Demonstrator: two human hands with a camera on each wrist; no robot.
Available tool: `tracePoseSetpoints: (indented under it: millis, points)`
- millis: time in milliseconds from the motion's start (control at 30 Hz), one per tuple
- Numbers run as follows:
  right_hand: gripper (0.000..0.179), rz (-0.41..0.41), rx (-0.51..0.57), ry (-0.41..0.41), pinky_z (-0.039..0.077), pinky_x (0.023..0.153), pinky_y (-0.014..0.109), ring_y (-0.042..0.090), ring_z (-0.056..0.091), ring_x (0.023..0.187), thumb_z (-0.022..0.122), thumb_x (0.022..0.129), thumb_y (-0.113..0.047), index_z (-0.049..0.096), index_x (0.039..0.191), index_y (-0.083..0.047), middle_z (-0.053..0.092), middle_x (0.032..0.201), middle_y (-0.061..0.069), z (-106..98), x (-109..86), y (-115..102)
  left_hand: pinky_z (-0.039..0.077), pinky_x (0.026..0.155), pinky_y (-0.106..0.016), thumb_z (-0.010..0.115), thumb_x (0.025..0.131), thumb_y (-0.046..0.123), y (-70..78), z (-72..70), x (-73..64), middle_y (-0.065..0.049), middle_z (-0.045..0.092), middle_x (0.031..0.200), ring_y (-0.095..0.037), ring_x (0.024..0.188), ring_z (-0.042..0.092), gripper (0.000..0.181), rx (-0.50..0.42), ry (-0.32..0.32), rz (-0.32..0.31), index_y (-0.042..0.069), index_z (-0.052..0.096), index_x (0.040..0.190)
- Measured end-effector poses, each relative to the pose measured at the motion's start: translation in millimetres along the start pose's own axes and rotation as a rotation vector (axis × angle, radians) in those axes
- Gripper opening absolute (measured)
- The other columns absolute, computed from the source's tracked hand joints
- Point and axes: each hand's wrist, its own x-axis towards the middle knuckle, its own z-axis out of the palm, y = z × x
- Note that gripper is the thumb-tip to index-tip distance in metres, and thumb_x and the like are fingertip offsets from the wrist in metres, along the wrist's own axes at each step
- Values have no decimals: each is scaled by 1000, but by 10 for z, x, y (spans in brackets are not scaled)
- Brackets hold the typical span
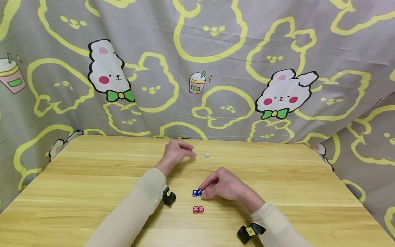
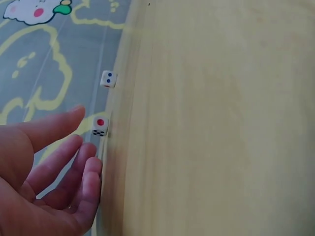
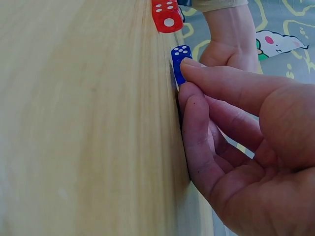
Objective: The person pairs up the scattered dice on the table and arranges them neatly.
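My left hand reaches over the far part of the table, thumb and fingers apart. To its right sits a white die. In the left wrist view, one white die is just beyond the fingertips and a second white die stands farther off; the hand holds neither. My right hand pinches the right-hand blue die between thumb and finger. Another blue die stands directly left of it. The right wrist view shows my thumb on the blue die, partly covering it.
Two red dice sit side by side nearer to me than the blue ones. They rest on the wooden table. A patterned grey curtain hangs behind the table and along both sides.
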Motion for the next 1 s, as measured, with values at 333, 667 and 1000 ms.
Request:
tracePoseSetpoints:
  millis: [333, 667, 1000]
  points:
    - [14, 7, 18, 0, 47, 59, 20, 9, 60, 67, 90, 83, -10, 85, 97, -10, 76, 80, 0, 0, -9, 8, 52, 102, -39, 94, 78, 15, -11, 21, 42, -4, 83, 106, -25, 114, 68, 28, 18, -33, -11, 12, 84, 104]
    - [13, 6, 22, -4, 46, 59, 20, 9, 60, 66, 89, 84, -10, 85, 96, -11, 75, 78, -1, 5, 4, 0, 53, 98, -36, 95, 77, 10, -12, 34, 66, -2, 83, 100, -22, 104, 70, 24, 65, -36, 1, 13, 85, 99]
    - [13, 8, 16, -1, 46, 59, 20, 9, 61, 66, 89, 84, -9, 85, 96, -10, 76, 79, -1, 1, 7, -2, 54, 93, -35, 92, 80, 8, 3, 73, 42, -4, 83, 99, -21, 100, 70, 20, 101, -9, 15, 12, 85, 98]
